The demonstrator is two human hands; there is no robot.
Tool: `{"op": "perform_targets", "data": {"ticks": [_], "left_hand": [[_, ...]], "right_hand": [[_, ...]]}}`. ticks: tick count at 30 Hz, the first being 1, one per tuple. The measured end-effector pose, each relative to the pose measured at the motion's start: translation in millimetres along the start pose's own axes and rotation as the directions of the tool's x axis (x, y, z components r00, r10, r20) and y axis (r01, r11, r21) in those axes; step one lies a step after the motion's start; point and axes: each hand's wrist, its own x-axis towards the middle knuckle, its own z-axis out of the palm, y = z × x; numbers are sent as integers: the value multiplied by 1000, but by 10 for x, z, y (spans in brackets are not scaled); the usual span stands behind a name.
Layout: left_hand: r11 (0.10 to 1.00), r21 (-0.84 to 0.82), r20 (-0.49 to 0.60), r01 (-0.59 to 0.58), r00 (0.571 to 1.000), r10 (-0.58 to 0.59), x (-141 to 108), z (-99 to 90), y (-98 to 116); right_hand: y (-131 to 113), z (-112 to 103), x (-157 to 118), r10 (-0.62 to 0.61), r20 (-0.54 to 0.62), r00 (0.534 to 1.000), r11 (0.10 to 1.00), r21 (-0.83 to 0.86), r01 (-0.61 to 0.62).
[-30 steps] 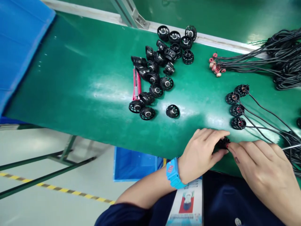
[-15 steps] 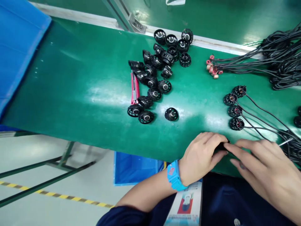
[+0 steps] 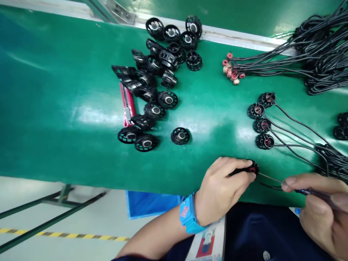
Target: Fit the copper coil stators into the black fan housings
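Note:
My left hand (image 3: 221, 186), with a blue strap on its wrist, pinches a round black housing (image 3: 253, 168) with a red wire-wound core inside. It holds the housing just above the green bench, near the front edge. In my right hand (image 3: 322, 204) is a slim screwdriver (image 3: 274, 179), its thin metal shaft pointing left at the housing. Whether the tip touches the core cannot be made out. A black cable runs from below the housing to the right. Behind lie several cabled housings (image 3: 262, 125) in a column. One loose black housing (image 3: 180, 136) sits apart to the left.
Several black housings (image 3: 154, 110) are clustered at the left middle, beside a pink-red box cutter (image 3: 127, 105). Bundled black cables (image 3: 318, 65) with red and copper cores (image 3: 230, 70) lie at the back right. A blue bin (image 3: 152, 204) stands below the bench edge.
My right hand has moved right, away from the housing, and now grips a screwdriver aimed at it. My left hand has turned the housing so its red core shows. The camera view has shifted.

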Motion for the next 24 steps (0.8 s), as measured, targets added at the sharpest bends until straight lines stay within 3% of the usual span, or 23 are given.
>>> {"op": "perform_targets", "data": {"ticks": [11, 16, 20, 24], "left_hand": [[1000, -7, -24, 9, 1000, -9, 4, -5, 19], [1000, -19, -32, 22, 999, -23, 13, 13, 24], [999, -24, -46, 37, 998, -38, 22, 27, 20], [995, 98, -31, -1, 1000, 4, 39, 54, 29]], "right_hand": [[-59, 132, 153, 0, -69, 998, 993, 117, 8], [-110, 147, 271, -31, -2, 1000, 999, -10, 31], [-164, 185, 387, -130, 87, 988, 980, -139, 141], [-215, 263, 465, -189, 17, 982, 973, -134, 190]]}}
